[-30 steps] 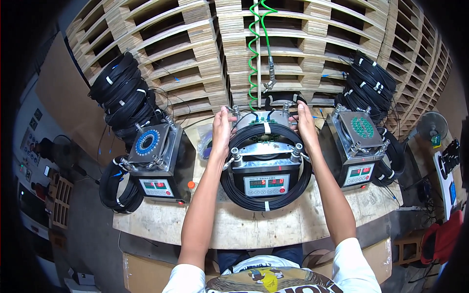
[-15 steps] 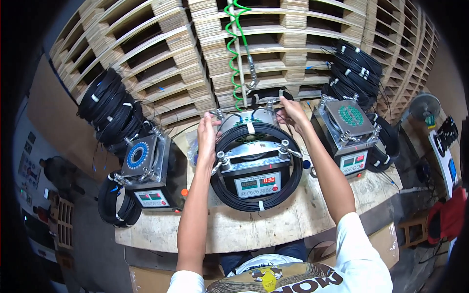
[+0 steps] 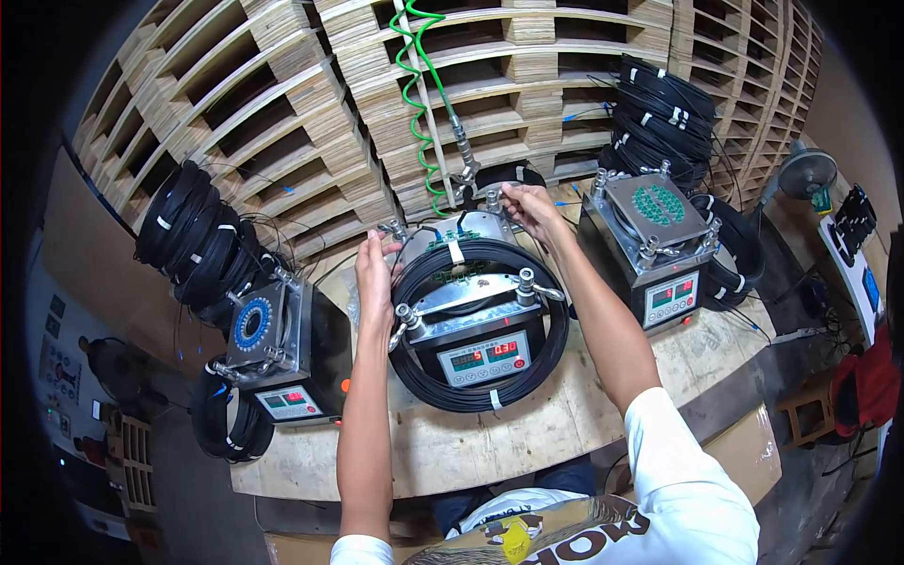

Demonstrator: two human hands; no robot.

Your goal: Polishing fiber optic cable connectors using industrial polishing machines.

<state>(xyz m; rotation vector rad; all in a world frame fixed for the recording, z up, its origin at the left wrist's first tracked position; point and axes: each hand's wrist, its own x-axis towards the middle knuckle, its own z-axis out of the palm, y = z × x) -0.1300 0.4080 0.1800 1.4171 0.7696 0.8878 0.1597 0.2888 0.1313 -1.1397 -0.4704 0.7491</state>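
Note:
A black cable coil (image 3: pixel 494 400) with white ties hangs tilted around the middle metal polishing machine (image 3: pixel 443 330), whose lit display shows through the loop. Short cable ends with blue tips run to its top plate, among small green holders (image 3: pixel 459 275). My left hand (image 3: pixel 373 278) is beside the far-left corner post (image 3: pixel 396 231), fingers stretched up and thumb apart. My right hand (image 3: pixel 535 212) is at the far-right corner post (image 3: pixel 492 201), fingers curled in; whatever lies between them is hidden. Two clamp posts with levers stand at the plate's near corners.
Similar machines stand at left (image 3: pixel 282 330) and right (image 3: pixel 650 235), the left with a blue ring, the right with green pieces. Black cable coils are piled at back left (image 3: pixel 198 235) and back right (image 3: pixel 664 118). A green spiral air hose (image 3: pixel 414 104) hangs before stacked pallets (image 3: pixel 527 56).
The view has shifted slightly. My right hand has drawn in against the far-right post with its fingers curled. My left hand stays by the far-left post. The middle display's left readout has changed.

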